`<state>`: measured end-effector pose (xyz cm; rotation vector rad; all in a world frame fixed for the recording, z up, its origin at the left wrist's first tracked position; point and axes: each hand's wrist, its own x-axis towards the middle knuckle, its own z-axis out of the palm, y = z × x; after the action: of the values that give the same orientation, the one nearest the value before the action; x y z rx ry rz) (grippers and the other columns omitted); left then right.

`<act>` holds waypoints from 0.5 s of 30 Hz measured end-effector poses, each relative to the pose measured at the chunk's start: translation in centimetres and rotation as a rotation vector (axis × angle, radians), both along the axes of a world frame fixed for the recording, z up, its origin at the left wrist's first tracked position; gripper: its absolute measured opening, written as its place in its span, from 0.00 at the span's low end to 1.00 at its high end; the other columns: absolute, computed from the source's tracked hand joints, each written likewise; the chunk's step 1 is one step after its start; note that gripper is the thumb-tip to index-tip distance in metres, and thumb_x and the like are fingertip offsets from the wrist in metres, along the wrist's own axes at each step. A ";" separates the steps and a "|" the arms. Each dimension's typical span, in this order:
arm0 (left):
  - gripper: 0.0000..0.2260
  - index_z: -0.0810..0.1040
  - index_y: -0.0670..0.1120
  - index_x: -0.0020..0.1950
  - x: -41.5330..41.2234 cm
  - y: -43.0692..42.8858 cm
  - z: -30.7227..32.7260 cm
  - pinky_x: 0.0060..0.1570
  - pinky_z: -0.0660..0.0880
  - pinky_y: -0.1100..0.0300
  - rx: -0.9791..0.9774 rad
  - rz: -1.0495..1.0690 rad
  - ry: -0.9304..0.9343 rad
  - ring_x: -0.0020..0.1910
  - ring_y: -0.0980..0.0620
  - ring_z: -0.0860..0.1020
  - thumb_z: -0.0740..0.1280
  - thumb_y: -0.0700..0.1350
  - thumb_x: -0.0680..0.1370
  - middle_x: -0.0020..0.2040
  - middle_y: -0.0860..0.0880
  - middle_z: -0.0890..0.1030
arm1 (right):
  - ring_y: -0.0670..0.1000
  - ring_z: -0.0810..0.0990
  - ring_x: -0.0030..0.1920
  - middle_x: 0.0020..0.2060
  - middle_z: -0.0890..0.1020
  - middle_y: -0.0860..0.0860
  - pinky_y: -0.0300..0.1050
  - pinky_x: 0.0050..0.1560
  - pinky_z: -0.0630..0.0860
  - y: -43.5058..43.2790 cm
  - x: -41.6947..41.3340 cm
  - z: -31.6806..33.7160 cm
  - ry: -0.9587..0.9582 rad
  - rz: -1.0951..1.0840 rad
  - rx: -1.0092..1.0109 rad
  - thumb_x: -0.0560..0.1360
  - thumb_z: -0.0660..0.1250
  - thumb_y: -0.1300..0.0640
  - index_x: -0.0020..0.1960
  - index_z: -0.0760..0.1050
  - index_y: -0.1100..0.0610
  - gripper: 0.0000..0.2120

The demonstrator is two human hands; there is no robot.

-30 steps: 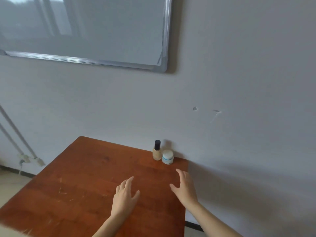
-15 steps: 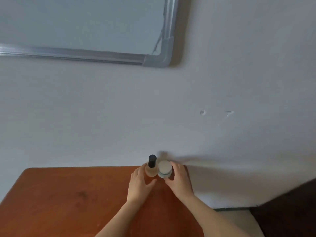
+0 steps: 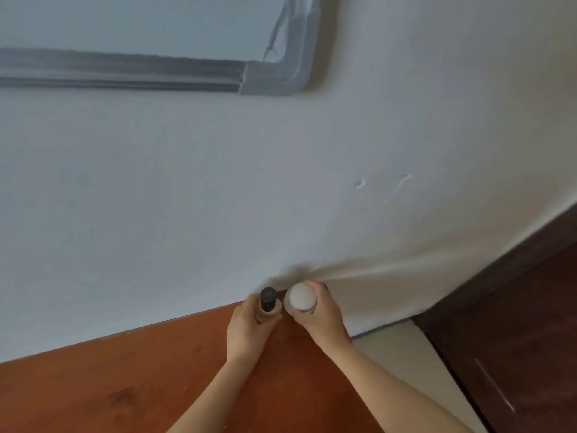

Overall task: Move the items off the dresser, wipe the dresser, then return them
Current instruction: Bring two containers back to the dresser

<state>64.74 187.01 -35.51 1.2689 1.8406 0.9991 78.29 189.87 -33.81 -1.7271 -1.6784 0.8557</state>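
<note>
Both hands are at the far right corner of the dresser [image 3: 131,385], close to the wall [image 3: 187,198]. The dresser top is a reddish-brown wooden surface, and it has some darker marks on the near left part.

The left hand [image 3: 249,329] is closed around a small bottle [image 3: 268,303]. Only the black cap and a little of the body under it are visible, because the fingers cover the rest. The bottle stands upright. I cannot tell if its bottom touches the dresser or is already lifted.

The right hand [image 3: 318,314] grips a small white jar [image 3: 301,295]. Its round white lid faces the camera, and the fingers go around its far and right sides. The jar is just beside the bottle, on its right; whether the two touch I cannot tell. The bottom of the jar is hidden by the hand, so I cannot say if it rests on the wood.

Both forearms come from the near right side of the view.

On the wall, far above, there is the lower right corner of a board with a grey frame [image 3: 278,79]. To the right of the dresser a pale floor [image 3: 399,364] is visible, and further right a dark brown piece of furniture [image 3: 515,339].
</note>
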 end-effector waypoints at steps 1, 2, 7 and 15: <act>0.12 0.66 0.55 0.34 0.7 -0.3 0.5 0.34 0.65 0.63 -0.004 0.002 -0.004 0.35 0.54 0.71 0.69 0.50 0.71 0.31 0.54 0.73 | 0.45 0.74 0.51 0.48 0.74 0.44 0.36 0.51 0.69 -0.5 1.0 0.4 0.006 -0.030 -0.002 0.67 0.74 0.57 0.57 0.71 0.53 0.21; 0.12 0.66 0.53 0.33 1.6 -0.6 1.0 0.34 0.66 0.61 -0.011 -0.002 -0.002 0.34 0.53 0.70 0.68 0.50 0.72 0.30 0.54 0.73 | 0.45 0.74 0.52 0.49 0.74 0.44 0.37 0.52 0.70 -1.1 2.1 0.8 0.006 -0.059 -0.006 0.67 0.74 0.57 0.60 0.71 0.53 0.23; 0.09 0.73 0.46 0.39 8.0 -3.1 3.8 0.39 0.75 0.50 -0.012 -0.213 -0.017 0.34 0.49 0.76 0.68 0.49 0.72 0.35 0.47 0.80 | 0.49 0.74 0.56 0.52 0.73 0.44 0.42 0.52 0.74 -6.1 10.7 3.0 -0.019 -0.233 -0.001 0.67 0.73 0.57 0.62 0.68 0.54 0.26; 0.04 0.71 0.53 0.40 26.1 -13.6 8.4 0.39 0.70 0.58 0.090 -0.686 0.007 0.36 0.54 0.74 0.66 0.48 0.72 0.35 0.54 0.76 | 0.49 0.75 0.53 0.52 0.75 0.47 0.38 0.50 0.70 -24.6 28.2 7.0 -0.017 -0.701 0.153 0.66 0.75 0.59 0.61 0.70 0.57 0.26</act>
<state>90.83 173.40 -27.10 1.7825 1.2140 0.6909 106.53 165.26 -26.82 -2.0079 -0.9843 0.3719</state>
